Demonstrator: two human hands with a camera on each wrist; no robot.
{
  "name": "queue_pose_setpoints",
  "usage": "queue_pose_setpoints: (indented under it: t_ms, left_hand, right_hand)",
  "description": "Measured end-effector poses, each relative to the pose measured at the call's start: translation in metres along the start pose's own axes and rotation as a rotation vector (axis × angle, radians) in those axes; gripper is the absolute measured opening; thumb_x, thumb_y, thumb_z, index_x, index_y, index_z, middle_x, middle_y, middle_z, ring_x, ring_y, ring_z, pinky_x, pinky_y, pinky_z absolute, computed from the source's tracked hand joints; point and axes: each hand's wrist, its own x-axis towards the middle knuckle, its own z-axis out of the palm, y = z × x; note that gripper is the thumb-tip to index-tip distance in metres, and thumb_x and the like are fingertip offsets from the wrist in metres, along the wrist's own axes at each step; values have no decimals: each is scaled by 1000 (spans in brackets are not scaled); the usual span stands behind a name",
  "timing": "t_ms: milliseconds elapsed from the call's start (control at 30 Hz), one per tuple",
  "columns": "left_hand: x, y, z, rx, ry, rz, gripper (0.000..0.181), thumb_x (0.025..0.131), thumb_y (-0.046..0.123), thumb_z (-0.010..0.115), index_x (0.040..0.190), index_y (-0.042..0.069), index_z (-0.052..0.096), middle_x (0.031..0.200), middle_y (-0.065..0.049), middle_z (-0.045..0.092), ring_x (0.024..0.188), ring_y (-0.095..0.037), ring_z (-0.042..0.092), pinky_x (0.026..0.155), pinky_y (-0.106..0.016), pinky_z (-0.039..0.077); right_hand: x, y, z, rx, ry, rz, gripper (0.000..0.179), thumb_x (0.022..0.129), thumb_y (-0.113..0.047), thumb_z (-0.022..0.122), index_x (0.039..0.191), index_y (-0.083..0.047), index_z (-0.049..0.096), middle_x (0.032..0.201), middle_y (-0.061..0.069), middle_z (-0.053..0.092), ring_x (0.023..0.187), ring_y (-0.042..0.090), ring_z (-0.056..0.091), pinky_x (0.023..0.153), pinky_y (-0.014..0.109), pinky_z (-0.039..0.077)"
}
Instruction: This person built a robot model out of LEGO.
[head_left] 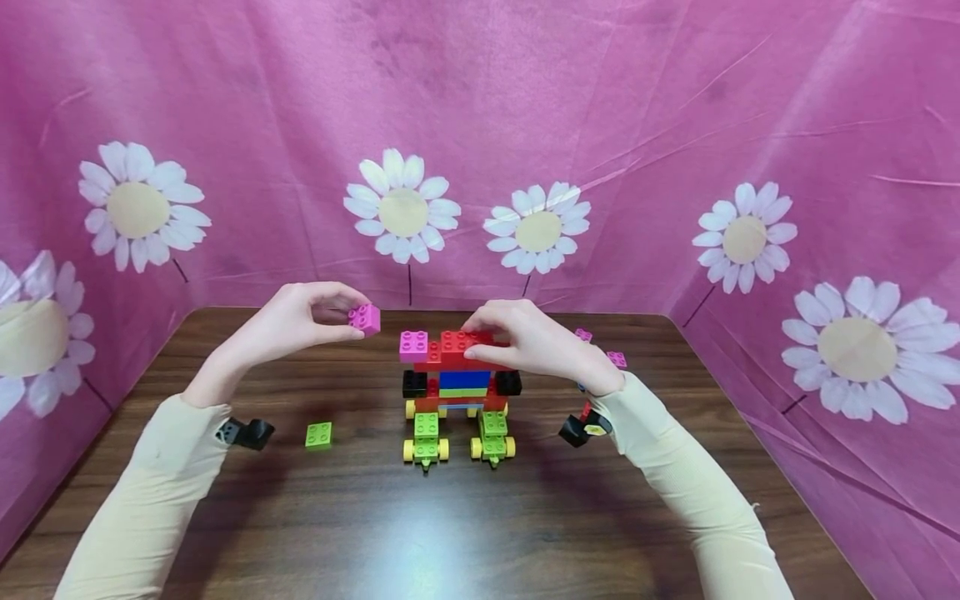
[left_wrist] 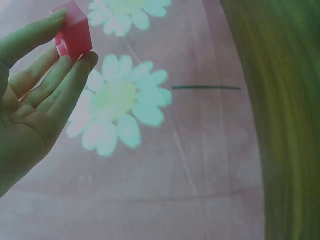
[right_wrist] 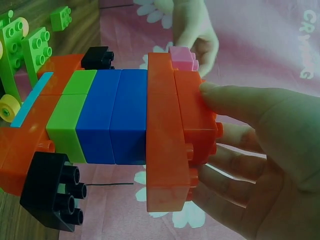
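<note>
Between its thumb and fingers, my left hand (head_left: 300, 318) pinches a pink toy brick (head_left: 365, 319), held in the air left of a brick build. My right hand (head_left: 528, 337) grips the red brick (right_wrist: 195, 107) on top of that build, thumb on one side and fingers on the other. Another pink brick (head_left: 413, 346) sits at the top left end of the build. Below the red top come blue bricks (head_left: 464, 380), a green layer and a black brick (head_left: 415, 384) on each side. In the left wrist view, the pinched brick (left_wrist: 76, 32) shows its smooth side.
Two green wheeled pieces (head_left: 426, 450) with yellow wheels stand at the build's front. A loose green brick (head_left: 318, 435) lies on the wooden table (head_left: 337, 533) to the left. Pink bricks (head_left: 616, 359) lie behind my right wrist. A flowered pink cloth (head_left: 465, 100) surrounds the table.
</note>
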Motion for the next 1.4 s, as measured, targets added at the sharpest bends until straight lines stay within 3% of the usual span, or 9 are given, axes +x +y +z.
queue_pose_setpoints:
  t_ms: [67,233,367,600,900,1400]
  left_hand:
    - [1,8,-1,-23,-20,15,39,83,30,80,119,19,68,112,-2,74,108,-20,71,92,-22,54]
    - [6,22,2,-72,-69,52,39,80,27,84,116,19,69,109,0,75,106,-20,72,94,-35,56]
    - [8,28,5,-79,-99,59,39,79,28,84,114,20,69,106,1,75,102,-17,72,93,-35,57]
    - [9,30,9,-89,-108,82,38,79,31,84,114,22,71,104,4,76,99,-13,72,91,-29,57]
    - [11,28,13,-100,-128,99,40,79,24,84,117,20,72,112,3,75,100,-13,72,90,-29,58]
    - [12,35,15,-76,-95,117,36,80,24,83,113,15,74,113,-2,74,97,-16,71,90,-35,59]
  right_hand:
    - [0,0,0,0,1,2,26,88,-28,75,109,-12,73,103,-2,73,82,9,58,71,23,53]
    - [1,1,0,-2,-3,9,26,88,-28,75,109,-12,73,103,-1,72,82,8,58,71,22,53]
    - [1,1,0,-6,-5,9,26,88,-28,75,109,-12,73,103,-1,73,82,9,58,71,23,53]
    - [1,2,1,-17,0,1,26,89,-29,75,109,-13,73,103,-2,73,82,8,58,72,22,53]
    - [0,3,1,-5,0,-3,26,88,-28,75,108,-12,73,100,-2,72,76,8,53,66,20,50]
    - [2,3,1,-14,-11,2,26,88,-28,75,108,-12,73,101,-1,73,78,10,55,68,21,51]
